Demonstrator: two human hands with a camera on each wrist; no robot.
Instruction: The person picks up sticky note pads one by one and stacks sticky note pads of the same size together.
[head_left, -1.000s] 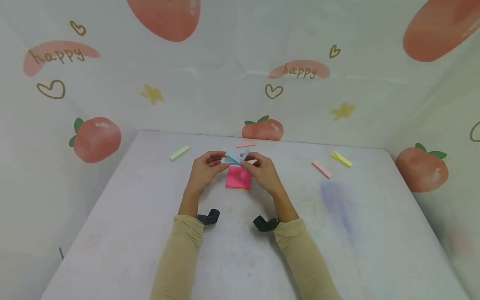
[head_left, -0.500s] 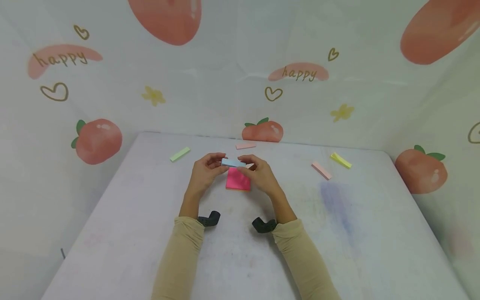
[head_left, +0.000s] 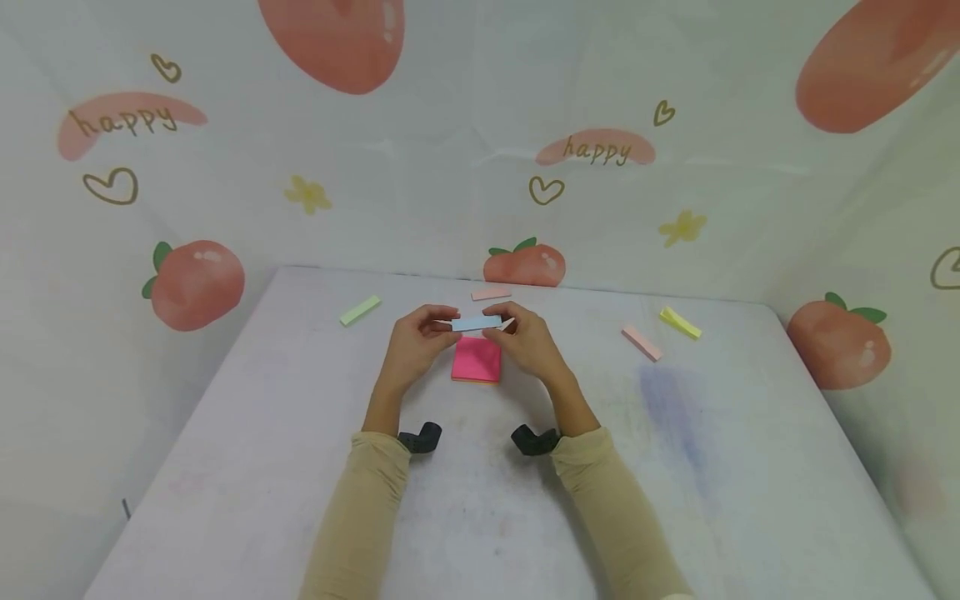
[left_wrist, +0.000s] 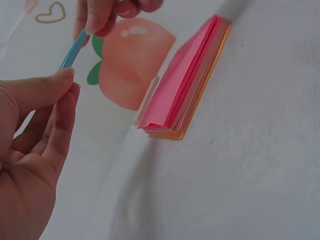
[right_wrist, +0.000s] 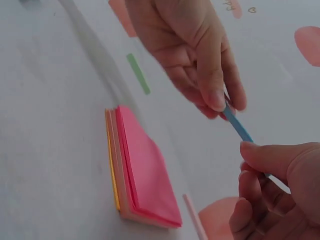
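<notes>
Between my two hands a blue folded paper strip [head_left: 477,322] is held level above the table in the head view. Its left end is pinched by my left hand [head_left: 418,346], thumb against fingers. My right hand [head_left: 531,343] pinches the other end in the same way. Edge-on, the blue strip [right_wrist: 238,125] looks narrow in the right wrist view. Just below and nearer me lies a pad of sticky notes [head_left: 476,360], bright pink on top. From the left wrist view, the pad [left_wrist: 175,85] shows pale layers and an orange bottom sheet.
A green folded paper strip [head_left: 361,311] lies at the back left. Behind my hands is a pink strip [head_left: 491,294]. Another pink strip [head_left: 641,342] and a yellow one [head_left: 681,323] lie at the right. A patterned backdrop [head_left: 450,167] stands behind the table.
The blue paper had raised, spread flaps a second ago; now it is a flat, narrow strip. My fingers have shifted along it, with the right hand now at its right end.
</notes>
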